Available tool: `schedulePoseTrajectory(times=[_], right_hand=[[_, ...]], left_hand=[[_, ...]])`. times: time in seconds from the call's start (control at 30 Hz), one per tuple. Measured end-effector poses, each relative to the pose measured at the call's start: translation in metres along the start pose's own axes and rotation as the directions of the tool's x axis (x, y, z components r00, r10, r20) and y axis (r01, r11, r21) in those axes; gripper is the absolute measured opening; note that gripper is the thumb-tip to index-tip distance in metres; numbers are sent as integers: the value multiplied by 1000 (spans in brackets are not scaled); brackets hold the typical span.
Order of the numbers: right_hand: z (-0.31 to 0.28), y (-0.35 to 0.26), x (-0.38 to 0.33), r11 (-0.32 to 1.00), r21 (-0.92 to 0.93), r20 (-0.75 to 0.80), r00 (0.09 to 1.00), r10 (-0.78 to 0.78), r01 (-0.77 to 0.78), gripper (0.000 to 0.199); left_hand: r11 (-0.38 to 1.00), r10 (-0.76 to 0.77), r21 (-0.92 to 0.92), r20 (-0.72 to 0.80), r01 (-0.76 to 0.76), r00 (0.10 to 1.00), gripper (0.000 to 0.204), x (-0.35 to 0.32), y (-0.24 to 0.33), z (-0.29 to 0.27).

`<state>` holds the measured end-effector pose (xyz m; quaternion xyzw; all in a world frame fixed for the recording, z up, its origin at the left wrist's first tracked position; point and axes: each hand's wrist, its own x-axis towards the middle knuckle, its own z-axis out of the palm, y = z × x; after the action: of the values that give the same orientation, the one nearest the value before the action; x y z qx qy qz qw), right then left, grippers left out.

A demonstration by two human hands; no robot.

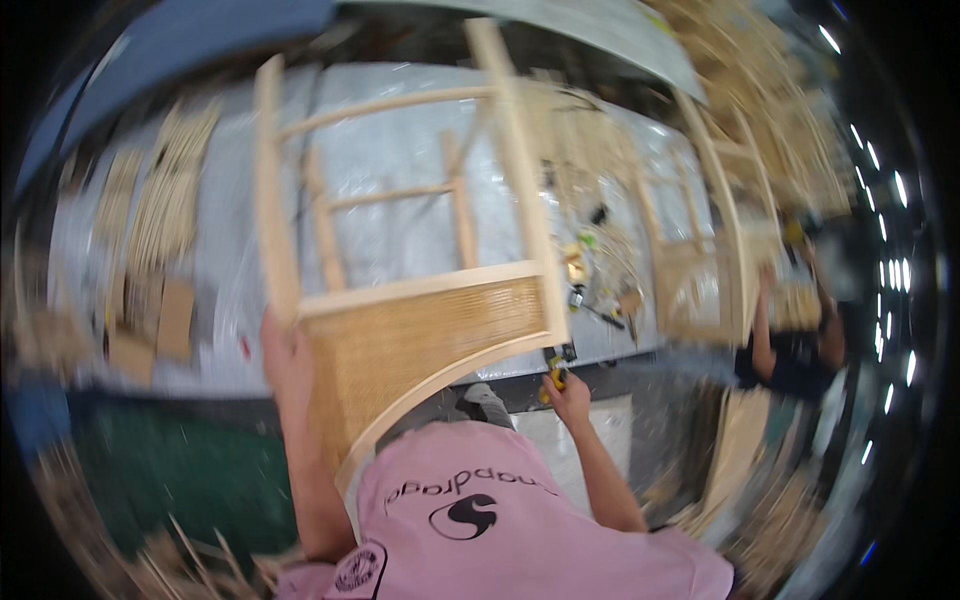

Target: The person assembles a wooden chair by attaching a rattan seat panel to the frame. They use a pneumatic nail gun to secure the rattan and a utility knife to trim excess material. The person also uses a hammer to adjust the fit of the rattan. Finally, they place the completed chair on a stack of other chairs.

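A pale wooden chair frame stands tilted up before me, with a woven cane panel bordered by a curved wooden edge nearest my body. My left hand grips the frame's left post beside the cane panel; some fingers are hidden behind the wood. Lower right of the panel, my right hand is closed round a yellow-and-black power driver. The driver's front end is close to the frame's right corner; blur hides whether they touch.
A plastic-covered worktable extends beyond the frame. Stacked wooden strips and cardboard pieces lie left. Tools, including a black-handled one, are scattered right of the frame. Farther right, a co-worker's arm is beside another chair frame.
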<state>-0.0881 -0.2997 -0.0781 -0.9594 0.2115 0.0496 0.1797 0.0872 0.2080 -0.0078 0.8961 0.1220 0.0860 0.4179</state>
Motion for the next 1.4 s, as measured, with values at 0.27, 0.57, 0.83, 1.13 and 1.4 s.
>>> schedulePoseTrajectory(times=[0.27, 0.57, 0.83, 1.13, 1.4], right_hand=[[43, 39, 88, 932, 344, 7, 992, -126, 116, 28], [144, 103, 234, 937, -150, 122, 947, -298, 314, 27], [183, 108, 472, 997, 64, 263, 964, 24, -43, 25], [159, 66, 675, 946, 173, -121, 947, 297, -274, 33], [85, 56, 570, 170, 963, 176, 964, 198, -211, 32]], left_hand=[[950, -194, -222, 126, 219, 973, 55, 14, 3, 12], [933, -284, -197, 113, 302, 952, 58, 11, 7, 6], [944, -287, -106, 214, 314, 934, 63, 8, 1, -12], [881, -299, -334, 155, 335, 942, 72, 18, 35, 22], [878, -277, -366, 136, 308, 951, 69, 12, 35, 22]])
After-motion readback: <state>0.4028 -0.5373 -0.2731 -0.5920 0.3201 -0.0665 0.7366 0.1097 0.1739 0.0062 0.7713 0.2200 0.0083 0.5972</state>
